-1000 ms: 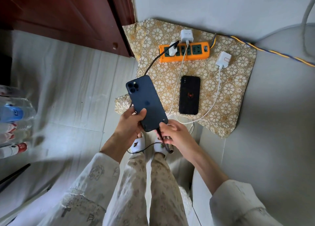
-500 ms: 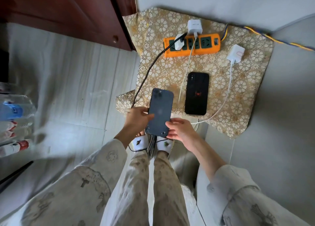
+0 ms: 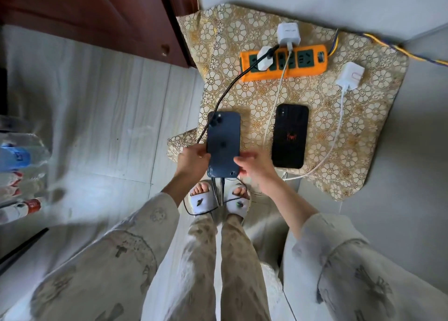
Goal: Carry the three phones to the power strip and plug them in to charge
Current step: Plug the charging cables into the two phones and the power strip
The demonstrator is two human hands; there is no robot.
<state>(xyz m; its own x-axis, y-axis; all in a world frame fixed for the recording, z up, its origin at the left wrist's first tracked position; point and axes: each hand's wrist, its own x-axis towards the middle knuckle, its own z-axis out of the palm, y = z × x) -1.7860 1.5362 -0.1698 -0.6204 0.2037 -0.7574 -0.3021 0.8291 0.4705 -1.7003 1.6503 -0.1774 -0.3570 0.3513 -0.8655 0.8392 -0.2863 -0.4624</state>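
Holding the blue phone (image 3: 223,143) back-up over the near edge of the patterned cloth (image 3: 378,136), I pinch its left edge in my left hand (image 3: 194,162). My right hand (image 3: 254,166) is blurred, fingers loosely spread at its right edge; grip unclear. A black cable (image 3: 225,91) hangs from its bottom. The black phone (image 3: 289,135) lies just beside, below the orange power strip (image 3: 283,62).
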